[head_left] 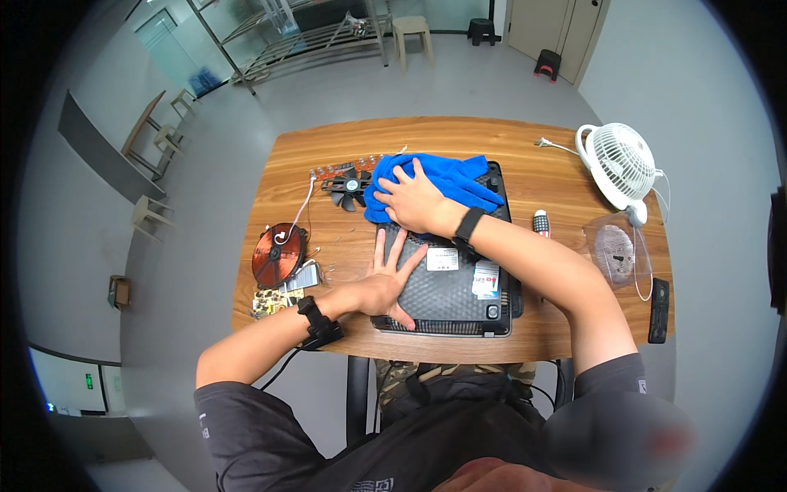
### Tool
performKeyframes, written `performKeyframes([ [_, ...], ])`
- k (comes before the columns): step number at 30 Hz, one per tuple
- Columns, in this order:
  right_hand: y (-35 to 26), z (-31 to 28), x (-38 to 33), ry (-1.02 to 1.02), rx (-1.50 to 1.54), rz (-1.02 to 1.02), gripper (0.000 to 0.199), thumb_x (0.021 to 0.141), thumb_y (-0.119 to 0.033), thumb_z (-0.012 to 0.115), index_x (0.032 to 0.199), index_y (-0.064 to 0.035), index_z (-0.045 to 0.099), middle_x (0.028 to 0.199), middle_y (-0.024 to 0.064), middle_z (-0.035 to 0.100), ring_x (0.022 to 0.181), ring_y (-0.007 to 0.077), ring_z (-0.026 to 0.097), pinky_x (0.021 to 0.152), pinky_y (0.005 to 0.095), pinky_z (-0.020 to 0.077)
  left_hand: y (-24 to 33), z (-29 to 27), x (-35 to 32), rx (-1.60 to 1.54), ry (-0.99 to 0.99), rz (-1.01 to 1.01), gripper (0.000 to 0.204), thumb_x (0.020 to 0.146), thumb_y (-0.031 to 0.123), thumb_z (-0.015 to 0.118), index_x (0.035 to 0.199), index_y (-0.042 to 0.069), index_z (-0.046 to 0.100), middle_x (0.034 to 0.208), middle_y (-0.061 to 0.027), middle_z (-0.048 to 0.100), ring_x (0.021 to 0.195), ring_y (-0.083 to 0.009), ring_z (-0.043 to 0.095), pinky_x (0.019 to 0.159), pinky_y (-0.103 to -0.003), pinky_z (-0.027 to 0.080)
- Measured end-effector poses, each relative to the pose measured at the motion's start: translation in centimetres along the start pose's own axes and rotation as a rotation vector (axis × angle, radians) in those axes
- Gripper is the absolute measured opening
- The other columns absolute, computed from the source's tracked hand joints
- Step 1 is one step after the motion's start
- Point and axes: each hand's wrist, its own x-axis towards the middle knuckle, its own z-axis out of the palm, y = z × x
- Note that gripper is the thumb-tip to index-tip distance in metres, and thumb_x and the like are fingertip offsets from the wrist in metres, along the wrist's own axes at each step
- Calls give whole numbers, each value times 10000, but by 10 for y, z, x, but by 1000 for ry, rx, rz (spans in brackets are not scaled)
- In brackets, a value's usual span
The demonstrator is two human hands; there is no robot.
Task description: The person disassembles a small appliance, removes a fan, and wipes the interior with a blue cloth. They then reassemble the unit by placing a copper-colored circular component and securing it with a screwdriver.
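Under both my hands lies a black flat appliance case with a textured face, vent slots and stuck-on labels. It looks like the underside of an induction cooker. My left hand rests on its left side with fingers spread. A crumpled blue cloth covers the far part of the case. Pressed on that cloth is my right hand, its fingers apart and lying flat; what is beneath the cloth is hidden.
Left of the case sit a small black fan, a copper coil, a circuit board and scattered small screws. To the right are a white fan, a round grille, a small handset and a black remote.
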Motion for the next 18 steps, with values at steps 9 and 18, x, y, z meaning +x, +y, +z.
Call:
performKeyframes([
  [9, 7, -6, 23, -283, 244, -100, 382, 1032, -369, 490, 1270, -152, 697, 1312, 75, 610, 1354, 403, 392, 1130, 661, 283, 3, -4, 0, -52, -24, -18, 1534, 511, 680, 900, 1619, 167, -30, 1573, -393, -184, 1397, -649, -239, 1157, -713, 53],
  [18, 26, -35, -22, -181, 486, -128, 305, 1008, -284, 557, 1199, -76, 670, 1203, 85, 639, 1268, 317, 490, 965, 485, 457, 6, -6, 0, -46, -22, -20, 1535, 511, 643, 921, 1619, 163, -27, 1571, -396, -193, 1402, -631, -260, 1167, -694, 12],
])
